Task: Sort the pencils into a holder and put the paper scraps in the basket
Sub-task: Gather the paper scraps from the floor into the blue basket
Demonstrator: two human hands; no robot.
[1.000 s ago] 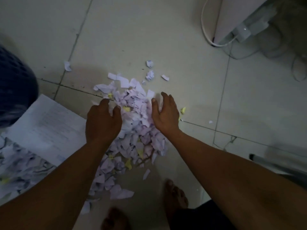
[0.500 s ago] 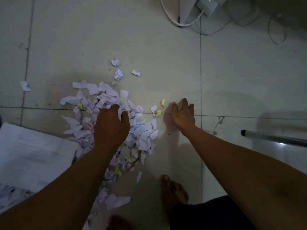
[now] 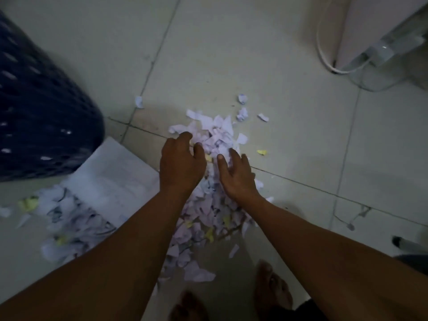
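Note:
A heap of white and yellow paper scraps (image 3: 215, 140) lies on the tiled floor in front of me. My left hand (image 3: 180, 165) rests palm down on the heap's left side, fingers bent over the scraps. My right hand (image 3: 237, 174) lies on the heap's right side with fingers spread. A dark blue perforated basket (image 3: 39, 112) stands at the left. No pencils or holder are in view.
A large white paper sheet (image 3: 111, 179) lies left of the heap, with more scraps (image 3: 67, 218) on its near end. Loose scraps (image 3: 242, 113) sit beyond the heap. A white appliance with cables (image 3: 375, 47) stands at the top right. My bare feet (image 3: 271, 290) are near the bottom.
My right hand came back from the bare floor on the right onto the heap beside my left hand. The view swung left, bringing the basket into sight.

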